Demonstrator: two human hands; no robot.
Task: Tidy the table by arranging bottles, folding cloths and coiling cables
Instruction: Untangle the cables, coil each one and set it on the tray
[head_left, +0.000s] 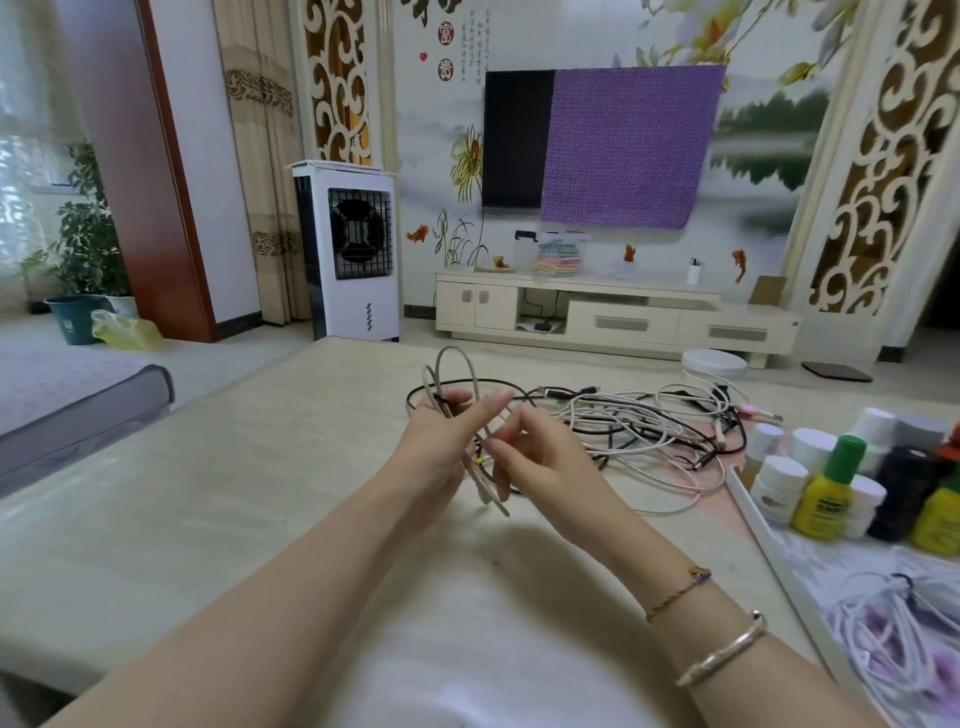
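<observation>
Head view: I see my left hand gripping a beige cable, thin and smooth-sheathed, wound into a few loose oval loops that rise above the fingers and hang below the palm. My right hand pinches a strand of the same cable at the lower part of the coil, beside a small yellow mark on it. Both hands hold it lifted above the table, near its middle.

The table has a pale, faintly mottled beige top, matte and flat, with a soft sheen toward the left edge. Beyond the hands lies a tangled heap of cables, white, black and braided silver, spread loosely on the top with plugs sticking out to the right; a black cable loops out from it behind my left hand. At the right a white-rimmed tray holds bottles: yellow bottles with green caps, small white-capped jars and a dark bottle, packed close together. Nearer me in the tray lies a coiled white cable on a purple-flowered surface.

On my right wrist sit a metal bangle and a thin cord bracelet.

Across the room stand a cream TV cabinet, a wall-mounted television half draped in purple patterned cloth, and a white air cooler with a black grille.
</observation>
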